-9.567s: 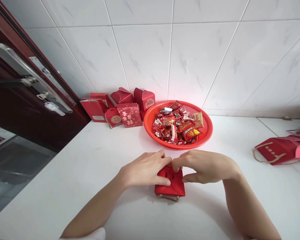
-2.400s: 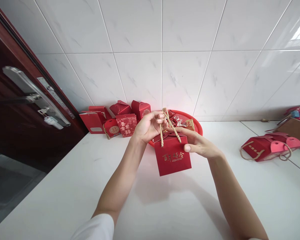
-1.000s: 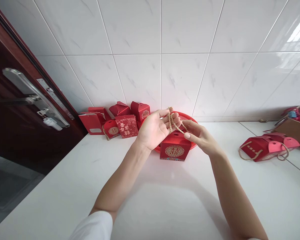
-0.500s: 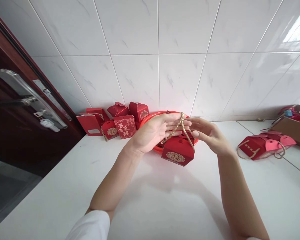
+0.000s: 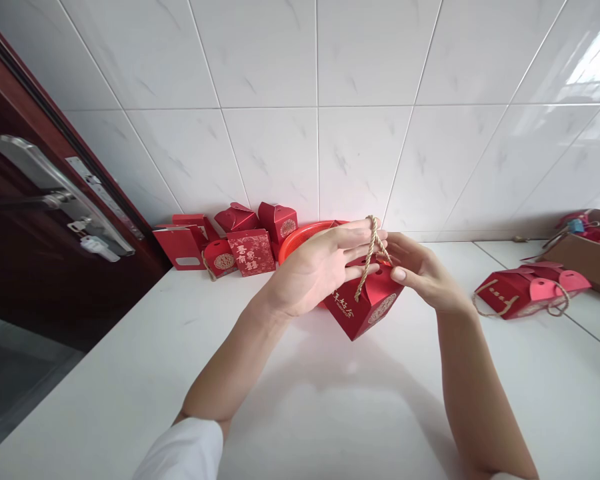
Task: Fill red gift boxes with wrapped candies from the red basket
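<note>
A small red gift box (image 5: pixel 367 305) with gold print hangs in the air over the white counter (image 5: pixel 300 400) by its twisted rope handles (image 5: pixel 369 253). The handles loop over the stretched-out fingers of my left hand (image 5: pixel 320 267), palm turned toward me. My right hand (image 5: pixel 420 270) is beside the box on the right, its fingers touching the box top and the rope. The box is turned with one corner toward me. Behind my hands the rim of a red basket (image 5: pixel 300 235) shows, mostly hidden.
Several red gift boxes and flat packs (image 5: pixel 230 237) stand against the tiled wall at the back left. More flat red bags with rope handles (image 5: pixel 527 292) lie at the right, beside a brown cardboard box (image 5: pixel 587 257). A dark door with a metal handle (image 5: pixel 45 193) is on the left.
The box has spun round on its handles, so a corner and a text side now face me. My left fingers have stretched out further through the rope loops.
</note>
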The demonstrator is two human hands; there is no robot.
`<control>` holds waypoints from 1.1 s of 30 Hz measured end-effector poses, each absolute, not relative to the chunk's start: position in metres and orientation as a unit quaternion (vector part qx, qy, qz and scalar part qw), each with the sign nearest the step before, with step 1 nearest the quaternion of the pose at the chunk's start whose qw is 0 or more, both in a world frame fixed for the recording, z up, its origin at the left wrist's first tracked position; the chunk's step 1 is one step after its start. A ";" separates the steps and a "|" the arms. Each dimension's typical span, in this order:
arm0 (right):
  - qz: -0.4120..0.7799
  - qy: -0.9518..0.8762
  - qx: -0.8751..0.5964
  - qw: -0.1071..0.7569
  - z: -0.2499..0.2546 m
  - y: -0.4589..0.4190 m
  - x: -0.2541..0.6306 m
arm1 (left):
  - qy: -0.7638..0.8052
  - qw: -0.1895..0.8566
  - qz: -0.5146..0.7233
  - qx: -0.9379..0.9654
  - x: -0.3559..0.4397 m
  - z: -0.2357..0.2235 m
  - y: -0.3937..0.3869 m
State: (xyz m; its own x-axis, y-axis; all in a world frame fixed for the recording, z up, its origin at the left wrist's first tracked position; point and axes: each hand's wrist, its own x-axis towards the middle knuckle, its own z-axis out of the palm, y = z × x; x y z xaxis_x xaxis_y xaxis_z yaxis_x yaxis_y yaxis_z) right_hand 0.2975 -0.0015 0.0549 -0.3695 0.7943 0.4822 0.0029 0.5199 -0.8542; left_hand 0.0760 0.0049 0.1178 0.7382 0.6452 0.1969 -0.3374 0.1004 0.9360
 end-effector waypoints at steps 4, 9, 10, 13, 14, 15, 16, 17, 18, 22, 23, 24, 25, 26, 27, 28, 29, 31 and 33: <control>0.398 -0.718 -0.287 0.494 0.056 -0.003 0.297 | 0.122 0.737 0.338 0.572 0.076 0.116 0.004; 0.376 -0.721 -0.301 0.498 0.061 -0.009 0.297 | 0.104 0.747 0.313 0.577 0.077 0.112 0.001; 0.369 -0.724 -0.306 0.496 0.062 -0.011 0.299 | 0.097 0.745 0.306 0.585 0.078 0.112 0.000; 0.339 -0.738 -0.324 0.486 0.066 -0.018 0.306 | 0.083 0.736 0.284 0.609 0.081 0.110 -0.003; 0.330 -0.741 -0.330 0.482 0.068 -0.021 0.310 | 0.082 0.736 0.275 0.613 0.082 0.109 -0.003; 0.321 -0.744 -0.336 0.480 0.070 -0.023 0.313 | 0.080 0.738 0.265 0.616 0.085 0.108 -0.004; 0.311 -0.745 -0.342 0.480 0.072 -0.026 0.317 | 0.079 0.742 0.252 0.616 0.088 0.107 -0.004; 0.302 -0.744 -0.348 0.483 0.074 -0.029 0.321 | 0.079 0.748 0.239 0.614 0.091 0.104 -0.004; 0.293 -0.741 -0.355 0.489 0.075 -0.033 0.325 | 0.080 0.755 0.228 0.610 0.095 0.101 -0.003; 0.234 -0.710 -0.394 0.535 0.080 -0.050 0.338 | 0.110 0.778 0.213 0.580 0.119 0.077 -0.001; 0.220 -0.699 -0.406 0.546 0.081 -0.055 0.341 | 0.118 0.784 0.214 0.571 0.126 0.070 0.000; 0.207 -0.691 -0.416 0.553 0.082 -0.060 0.343 | 0.125 0.788 0.213 0.564 0.134 0.061 0.001; 0.196 -0.686 -0.425 0.557 0.083 -0.065 0.344 | 0.133 0.791 0.213 0.558 0.142 0.053 0.002; 0.188 -0.683 -0.432 0.558 0.085 -0.069 0.346 | 0.144 0.792 0.211 0.554 0.150 0.045 0.003; 0.182 -0.681 -0.438 0.559 0.087 -0.073 0.347 | 0.156 0.794 0.205 0.550 0.157 0.038 0.004; 0.177 -0.679 -0.444 0.557 0.090 -0.076 0.348 | 0.170 0.796 0.197 0.547 0.163 0.031 0.005; 0.173 -0.676 -0.453 0.555 0.091 -0.078 0.350 | 0.184 0.796 0.190 0.545 0.168 0.026 0.006; 0.172 -0.671 -0.486 0.534 0.092 -0.079 0.352 | 0.202 0.791 0.184 0.547 0.173 0.019 0.008; 0.174 -0.671 -0.529 0.489 0.084 -0.075 0.355 | 0.197 0.779 0.182 0.567 0.172 0.018 0.010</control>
State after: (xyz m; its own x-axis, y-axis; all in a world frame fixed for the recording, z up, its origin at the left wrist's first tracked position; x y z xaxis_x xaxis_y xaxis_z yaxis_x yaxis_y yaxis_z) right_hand 0.3551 -0.0755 0.0838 0.0380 0.8801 0.4732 0.5401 0.3803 -0.7508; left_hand 0.1717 0.0104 0.0181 0.8565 0.5064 -0.1004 -0.0598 0.2904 0.9550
